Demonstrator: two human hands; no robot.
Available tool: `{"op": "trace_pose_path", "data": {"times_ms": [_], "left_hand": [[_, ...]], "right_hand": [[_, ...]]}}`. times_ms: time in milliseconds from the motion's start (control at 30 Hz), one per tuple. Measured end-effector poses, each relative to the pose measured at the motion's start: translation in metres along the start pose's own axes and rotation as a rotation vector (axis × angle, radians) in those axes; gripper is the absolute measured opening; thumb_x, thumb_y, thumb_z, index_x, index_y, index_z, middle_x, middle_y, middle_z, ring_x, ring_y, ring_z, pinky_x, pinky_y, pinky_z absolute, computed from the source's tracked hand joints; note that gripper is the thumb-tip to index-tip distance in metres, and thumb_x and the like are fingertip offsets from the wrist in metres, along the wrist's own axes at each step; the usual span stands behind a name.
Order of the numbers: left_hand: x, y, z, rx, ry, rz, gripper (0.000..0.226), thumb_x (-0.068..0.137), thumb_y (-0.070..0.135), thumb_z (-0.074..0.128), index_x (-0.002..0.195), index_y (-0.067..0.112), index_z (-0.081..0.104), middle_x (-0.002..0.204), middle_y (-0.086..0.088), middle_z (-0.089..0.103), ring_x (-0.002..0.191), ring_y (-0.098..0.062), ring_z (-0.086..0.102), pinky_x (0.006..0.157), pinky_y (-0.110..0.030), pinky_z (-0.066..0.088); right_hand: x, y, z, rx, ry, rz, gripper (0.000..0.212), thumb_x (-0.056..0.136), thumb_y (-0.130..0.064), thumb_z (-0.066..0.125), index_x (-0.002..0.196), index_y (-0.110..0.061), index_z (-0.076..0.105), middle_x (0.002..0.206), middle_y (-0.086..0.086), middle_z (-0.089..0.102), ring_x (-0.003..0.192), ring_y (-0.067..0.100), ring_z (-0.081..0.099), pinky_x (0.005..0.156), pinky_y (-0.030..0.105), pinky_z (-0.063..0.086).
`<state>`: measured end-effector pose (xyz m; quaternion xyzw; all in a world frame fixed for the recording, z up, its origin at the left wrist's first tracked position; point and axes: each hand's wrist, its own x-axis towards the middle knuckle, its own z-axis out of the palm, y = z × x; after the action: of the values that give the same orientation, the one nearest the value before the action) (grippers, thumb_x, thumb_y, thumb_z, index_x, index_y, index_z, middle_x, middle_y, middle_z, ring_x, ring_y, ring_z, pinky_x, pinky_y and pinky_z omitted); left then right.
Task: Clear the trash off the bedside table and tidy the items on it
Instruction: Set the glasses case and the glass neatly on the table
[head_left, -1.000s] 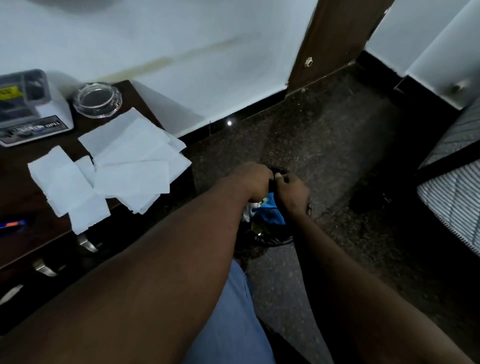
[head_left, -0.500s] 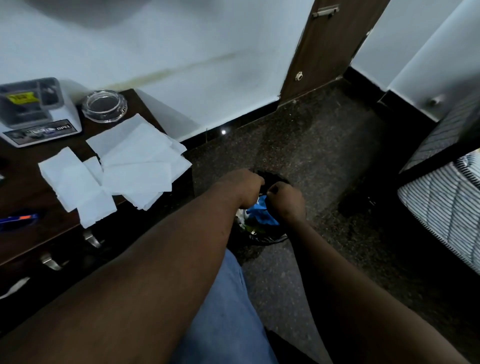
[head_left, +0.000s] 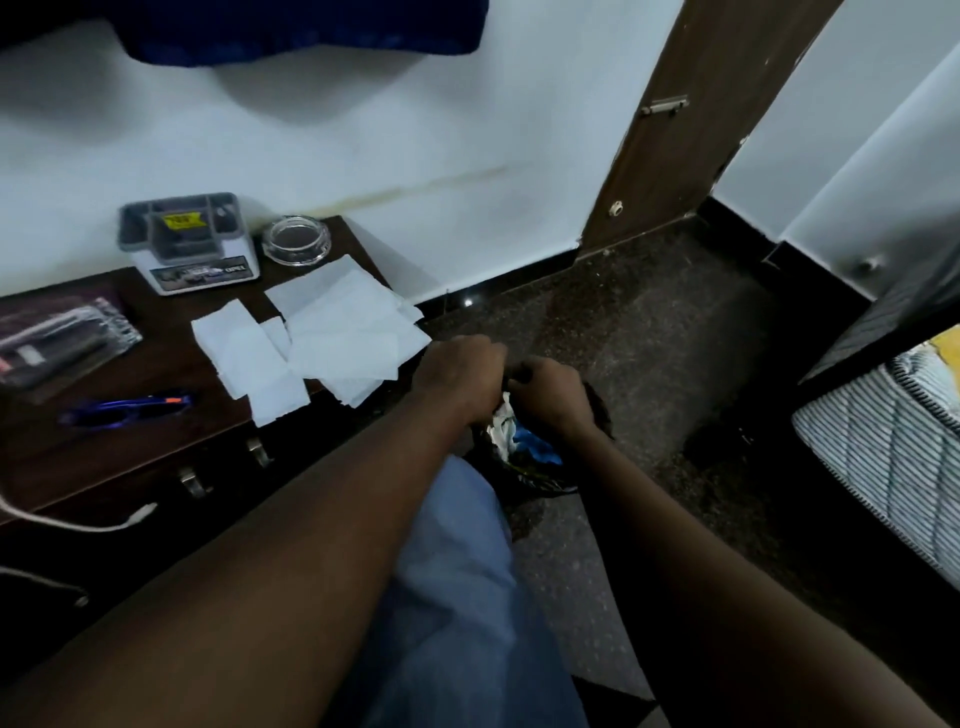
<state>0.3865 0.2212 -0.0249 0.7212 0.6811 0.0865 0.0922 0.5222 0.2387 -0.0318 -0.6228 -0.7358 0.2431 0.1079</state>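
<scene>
A black trash bin (head_left: 598, 411) stands on the floor just right of the bedside table (head_left: 156, 462), with crumpled white and blue trash (head_left: 511, 435) showing inside. My left hand (head_left: 462, 375) and my right hand (head_left: 551, 396) are clenched side by side over its mouth, pinching the dark bin bag's edge between them. Several white tissues (head_left: 337, 335) lie spread across the table's right corner. Behind them are a glass ashtray (head_left: 296, 241) and a white organiser box (head_left: 189, 247). A blue pen (head_left: 127, 408) and a clear plastic packet (head_left: 60, 338) lie further left.
A white cable (head_left: 78, 524) hangs over the table's front edge above the drawer handles (head_left: 192, 480). A striped mattress (head_left: 883, 457) on a dark frame is at the right. A brown door frame (head_left: 675, 135) meets the white wall. My blue-clad knee (head_left: 457, 571) is below the bin.
Both hands stay clenched together over the bin and have risen a little. The view has lifted and swung left, bringing the packet, the pen and more of the wall into sight.
</scene>
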Motion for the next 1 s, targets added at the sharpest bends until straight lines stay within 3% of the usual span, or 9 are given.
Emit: {"op": "trace_pose_path", "data": {"times_ms": [167,267,367,533,733,833,1000], "left_hand": [[-0.042,-0.044,-0.025,-0.067,0.055,-0.102,0.029,0.101,0.038,0.051,0.125,0.031,0.065,0.126,-0.003,0.066,0.113,-0.029,0.063,0.093,-0.043,0.049],[-0.068,-0.076,-0.043,-0.047,0.081,-0.156,0.032,0.099,0.036,0.053,0.128,0.033,0.065,0.122,-0.004,0.067,0.112,-0.032,0.063,0.089,-0.041,0.049],[-0.095,-0.109,-0.058,-0.016,0.073,-0.201,0.049,0.092,0.024,0.060,0.140,0.032,0.058,0.129,-0.005,0.065,0.118,-0.033,0.060,0.093,-0.043,0.049],[-0.140,-0.164,-0.075,0.009,0.128,-0.263,0.045,0.093,0.022,0.061,0.137,0.029,0.062,0.131,-0.008,0.065,0.118,-0.036,0.059,0.095,-0.047,0.052],[-0.208,-0.243,-0.078,0.016,0.202,-0.352,0.037,0.083,0.019,0.071,0.119,0.019,0.067,0.119,-0.010,0.069,0.112,-0.036,0.064,0.091,-0.044,0.054],[-0.230,-0.271,-0.076,-0.026,0.217,-0.421,0.053,0.083,0.021,0.073,0.135,0.023,0.062,0.129,-0.008,0.067,0.117,-0.036,0.062,0.097,-0.045,0.053],[-0.231,-0.295,-0.064,-0.098,0.270,-0.480,0.052,0.085,0.019,0.073,0.136,0.021,0.064,0.126,-0.010,0.068,0.115,-0.036,0.063,0.094,-0.039,0.051]], "right_hand": [[-0.011,-0.064,0.006,-0.010,-0.005,-0.151,0.032,0.086,-0.016,0.059,0.111,-0.021,0.078,0.115,0.009,0.077,0.110,0.032,0.069,0.091,0.035,0.054],[-0.012,-0.103,0.014,-0.033,-0.025,-0.217,0.026,0.087,-0.014,0.062,0.108,-0.017,0.078,0.114,0.010,0.076,0.109,0.031,0.068,0.084,0.029,0.049],[-0.011,-0.140,0.031,-0.062,-0.064,-0.285,0.026,0.085,-0.011,0.060,0.105,-0.018,0.077,0.110,0.007,0.076,0.107,0.029,0.068,0.080,0.027,0.049],[-0.015,-0.205,0.068,-0.167,-0.127,-0.436,0.025,0.093,-0.016,0.057,0.112,-0.013,0.073,0.117,0.009,0.074,0.113,0.030,0.066,0.092,0.037,0.056],[-0.020,-0.267,0.123,-0.124,-0.262,-0.567,0.017,0.087,-0.025,0.069,0.104,-0.027,0.069,0.114,0.003,0.074,0.110,0.027,0.067,0.093,0.038,0.055],[-0.019,-0.288,0.147,-0.160,-0.318,-0.617,0.010,0.085,-0.029,0.070,0.093,-0.032,0.064,0.110,0.003,0.075,0.106,0.026,0.068,0.092,0.039,0.056],[-0.012,-0.309,0.178,-0.187,-0.348,-0.664,0.015,0.085,-0.032,0.072,0.086,-0.039,0.058,0.107,0.000,0.075,0.105,0.025,0.067,0.090,0.038,0.055]]}}
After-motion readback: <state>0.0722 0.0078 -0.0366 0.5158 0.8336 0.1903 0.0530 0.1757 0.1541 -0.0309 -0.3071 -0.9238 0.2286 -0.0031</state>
